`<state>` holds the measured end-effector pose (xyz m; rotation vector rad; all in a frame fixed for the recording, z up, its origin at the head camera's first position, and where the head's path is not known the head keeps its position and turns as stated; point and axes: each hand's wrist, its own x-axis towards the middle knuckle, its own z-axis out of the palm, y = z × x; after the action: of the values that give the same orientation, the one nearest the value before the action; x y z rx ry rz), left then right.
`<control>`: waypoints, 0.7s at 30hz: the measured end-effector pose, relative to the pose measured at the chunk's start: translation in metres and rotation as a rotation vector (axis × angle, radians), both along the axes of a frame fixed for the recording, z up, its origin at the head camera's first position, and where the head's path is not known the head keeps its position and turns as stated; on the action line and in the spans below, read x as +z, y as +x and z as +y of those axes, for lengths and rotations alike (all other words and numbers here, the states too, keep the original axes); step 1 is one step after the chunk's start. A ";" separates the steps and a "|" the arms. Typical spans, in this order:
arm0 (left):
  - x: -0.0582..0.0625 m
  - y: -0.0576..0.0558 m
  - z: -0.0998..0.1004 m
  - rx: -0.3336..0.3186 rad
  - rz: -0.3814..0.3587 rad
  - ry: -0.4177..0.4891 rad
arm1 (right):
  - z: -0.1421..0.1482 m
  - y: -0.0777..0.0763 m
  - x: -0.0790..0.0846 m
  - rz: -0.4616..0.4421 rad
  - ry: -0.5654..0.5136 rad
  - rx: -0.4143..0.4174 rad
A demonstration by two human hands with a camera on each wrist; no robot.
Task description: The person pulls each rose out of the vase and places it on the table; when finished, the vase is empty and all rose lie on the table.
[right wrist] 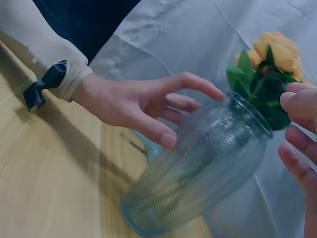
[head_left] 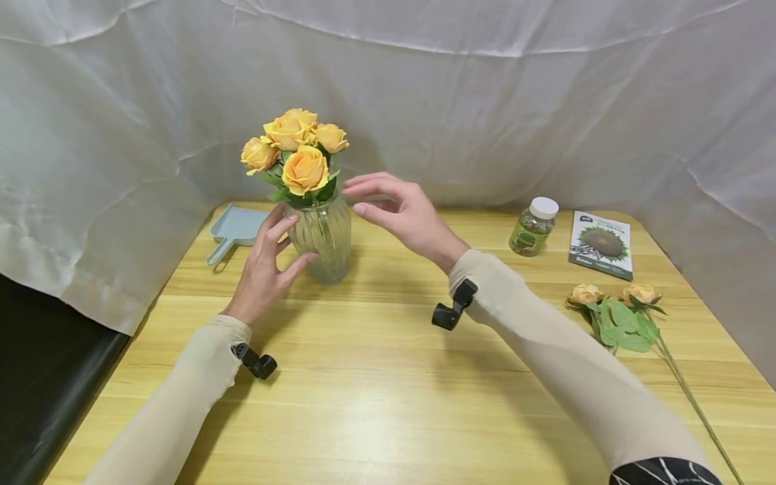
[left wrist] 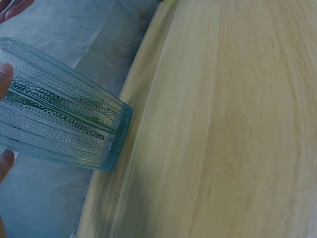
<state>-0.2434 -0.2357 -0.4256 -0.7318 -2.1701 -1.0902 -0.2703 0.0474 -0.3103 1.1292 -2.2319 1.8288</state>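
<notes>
A ribbed clear glass vase (head_left: pixel 327 246) stands upright toward the back left of the table, holding several yellow-orange roses (head_left: pixel 305 170) with green leaves. My left hand (head_left: pixel 263 266) is at the vase's left side, thumb and fingers spread apart, fingertips right at the glass in the right wrist view. On the other side, my right hand (head_left: pixel 409 215) hovers beside the rim and leaves, fingers extended and holding nothing. The left wrist view shows the vase's textured lower body (left wrist: pixel 64 109) with a few fingertips at the left edge.
A light blue dustpan (head_left: pixel 238 225) lies behind my left hand. To the right stand a white-capped jar (head_left: pixel 533 228) and a sunflower seed packet (head_left: pixel 601 244). Two peach roses (head_left: pixel 624 316) on long stems lie at the right beyond my forearm. A grey curtain (head_left: pixel 424 101) hangs behind the table.
</notes>
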 end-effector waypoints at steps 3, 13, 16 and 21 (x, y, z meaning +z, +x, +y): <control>-0.001 0.000 -0.001 -0.003 0.002 -0.005 | -0.012 -0.001 -0.001 0.016 0.008 0.015; 0.000 -0.001 -0.001 -0.014 0.022 -0.008 | -0.040 -0.003 0.000 0.111 0.114 -0.015; 0.000 -0.002 -0.001 -0.011 0.027 -0.011 | -0.045 -0.003 0.001 0.122 0.133 -0.017; -0.001 -0.002 -0.002 -0.002 0.031 -0.014 | -0.052 -0.002 0.002 0.130 0.196 -0.055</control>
<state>-0.2451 -0.2375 -0.4270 -0.7517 -2.1534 -1.0594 -0.2722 -0.0046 -0.3080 1.1661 -2.3812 1.4963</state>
